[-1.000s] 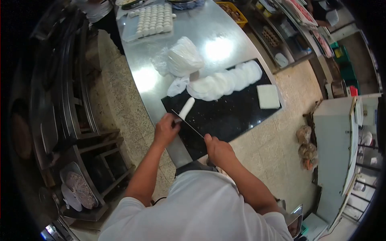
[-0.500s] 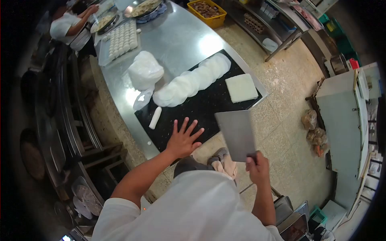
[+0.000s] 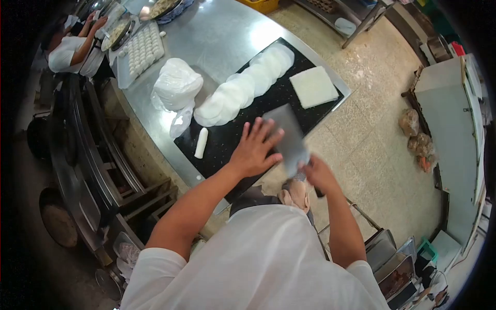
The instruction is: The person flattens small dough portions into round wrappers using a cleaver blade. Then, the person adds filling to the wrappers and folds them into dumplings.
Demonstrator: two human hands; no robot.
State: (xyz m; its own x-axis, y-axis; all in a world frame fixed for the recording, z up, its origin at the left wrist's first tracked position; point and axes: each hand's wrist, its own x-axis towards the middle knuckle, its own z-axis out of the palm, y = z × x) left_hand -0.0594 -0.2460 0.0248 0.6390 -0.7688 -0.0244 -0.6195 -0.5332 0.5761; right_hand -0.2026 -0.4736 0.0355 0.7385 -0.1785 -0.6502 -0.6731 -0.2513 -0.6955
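My right hand (image 3: 320,174) is closed around the handle of a wide cleaver (image 3: 291,138), whose blade is slightly blurred. Fingers spread, my left hand (image 3: 257,150) reaches over the black board (image 3: 223,145), its fingertips overlapping the blade's left edge; whether they touch it I cannot tell. To the left of that hand lies a short white dough roll (image 3: 201,143). Beyond, a row of overlapping thin white dough rounds (image 3: 245,88) runs diagonally across the board. A flat white square (image 3: 314,87), perhaps a folded cloth, rests at the board's right.
A white plastic bag (image 3: 177,85) sits on the steel table (image 3: 217,31) left of the board. Farther back are a tray of small dough pieces (image 3: 147,50) and a pan (image 3: 121,35), with another person (image 3: 72,51) beside them. Shelving and a stove line (image 3: 85,150) stand left.
The cleaver has swung left and up over the board's near edge, with my right hand following. My left hand has shifted right, its fingers now meeting the blade in view.
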